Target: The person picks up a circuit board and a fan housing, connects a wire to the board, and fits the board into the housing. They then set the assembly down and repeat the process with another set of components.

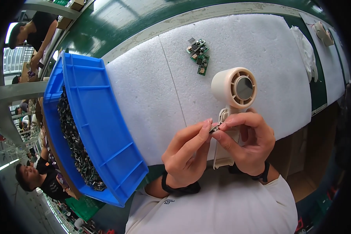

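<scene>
My left hand [187,156] and my right hand [247,142] meet in front of me, thumbs and index fingers pinched around a small circuit board [214,129]. Most of that board is hidden by the fingertips. Just beneath them lies a cream handheld fan [219,87], its round head pointing away from me and its grille with a grey centre facing right. The fan's handle [223,162] runs toward me and looks opened up, with its inside showing; my right hand covers part of it. Beyond the fan, several loose green circuit boards [199,56] lie in a small heap.
White foam sheets [140,85] cover the green bench. To my left a blue bin [101,105] stands tilted, with many small dark parts [74,144] in it. At the far right are a white cloth [305,52] and another cream fan part [323,33]. Other people work at the left.
</scene>
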Motion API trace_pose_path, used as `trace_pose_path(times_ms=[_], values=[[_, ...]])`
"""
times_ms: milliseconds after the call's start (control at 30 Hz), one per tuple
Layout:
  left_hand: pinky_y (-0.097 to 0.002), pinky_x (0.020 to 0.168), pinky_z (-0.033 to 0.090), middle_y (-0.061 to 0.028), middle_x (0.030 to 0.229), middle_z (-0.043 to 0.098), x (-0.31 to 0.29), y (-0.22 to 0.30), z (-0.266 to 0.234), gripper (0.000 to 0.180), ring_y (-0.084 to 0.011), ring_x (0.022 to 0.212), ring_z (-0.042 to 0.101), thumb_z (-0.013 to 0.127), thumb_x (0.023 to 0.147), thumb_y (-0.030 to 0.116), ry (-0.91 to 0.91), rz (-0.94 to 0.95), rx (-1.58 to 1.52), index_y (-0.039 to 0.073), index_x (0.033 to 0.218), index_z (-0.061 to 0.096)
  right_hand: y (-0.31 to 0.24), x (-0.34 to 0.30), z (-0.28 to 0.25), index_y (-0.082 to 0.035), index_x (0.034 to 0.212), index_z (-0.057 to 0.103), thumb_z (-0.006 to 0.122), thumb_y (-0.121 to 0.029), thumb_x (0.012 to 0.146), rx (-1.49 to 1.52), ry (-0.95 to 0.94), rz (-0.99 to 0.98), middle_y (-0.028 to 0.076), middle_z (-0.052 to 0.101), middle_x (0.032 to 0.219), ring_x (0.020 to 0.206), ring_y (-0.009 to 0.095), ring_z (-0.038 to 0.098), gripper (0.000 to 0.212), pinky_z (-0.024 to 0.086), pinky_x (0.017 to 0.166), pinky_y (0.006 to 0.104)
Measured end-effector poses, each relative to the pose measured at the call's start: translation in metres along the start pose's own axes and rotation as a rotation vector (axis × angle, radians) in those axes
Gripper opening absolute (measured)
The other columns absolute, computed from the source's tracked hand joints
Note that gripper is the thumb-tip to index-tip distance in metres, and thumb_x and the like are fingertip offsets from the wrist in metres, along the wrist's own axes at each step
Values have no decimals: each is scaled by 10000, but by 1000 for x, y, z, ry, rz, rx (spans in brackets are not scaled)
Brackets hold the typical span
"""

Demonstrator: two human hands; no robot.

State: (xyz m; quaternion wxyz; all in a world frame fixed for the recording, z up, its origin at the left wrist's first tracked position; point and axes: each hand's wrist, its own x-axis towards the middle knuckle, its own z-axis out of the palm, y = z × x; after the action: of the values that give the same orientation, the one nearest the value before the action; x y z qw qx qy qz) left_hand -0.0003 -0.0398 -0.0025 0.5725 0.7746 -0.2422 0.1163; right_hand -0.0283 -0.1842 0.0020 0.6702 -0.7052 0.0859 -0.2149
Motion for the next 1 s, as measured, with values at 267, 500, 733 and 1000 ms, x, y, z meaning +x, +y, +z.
trace_pose_path(times_ms=[267, 500, 733, 1000], values=[[-312, 772, 609, -267, 1082, 683, 0, 2, 1, 350, -305, 921, 739, 656, 826, -204, -19, 57, 45, -86, 1154, 688, 3, 3, -2, -47, 1005, 704, 876, 3, 739, 37, -69, -87, 68, 719, 854, 746, 131, 639, 321, 509, 601, 244], [-315, 855, 621, -242, 1162, 655, -5, 0, 1, 447, -298, 986, 731, 710, 789, -202, -55, 58, 54, -66, 1214, 675, 0, 7, -9, -10, 1023, 651, 838, 73, 762, 24, -184, -88, 103, 694, 897, 830, 156, 664, 331, 530, 755, 272], [-314, 855, 621, -237, 1168, 654, 1, -1, 3, 455, -296, 980, 728, 722, 778, -198, -80, 70, 58, -57, 1209, 681, 3, 9, -10, -12, 1020, 656, 833, 92, 753, 82, -175, -88, 98, 691, 887, 804, 130, 650, 337, 515, 731, 252], [-308, 738, 618, -230, 1070, 694, 4, 3, -2, 385, -284, 897, 742, 665, 804, -213, 14, -1, -37, -50, 1151, 695, -8, 13, -28, -18, 1136, 651, 843, -13, 775, -112, -220, -112, 107, 692, 1035, 746, 98, 624, 408, 461, 610, 214]])
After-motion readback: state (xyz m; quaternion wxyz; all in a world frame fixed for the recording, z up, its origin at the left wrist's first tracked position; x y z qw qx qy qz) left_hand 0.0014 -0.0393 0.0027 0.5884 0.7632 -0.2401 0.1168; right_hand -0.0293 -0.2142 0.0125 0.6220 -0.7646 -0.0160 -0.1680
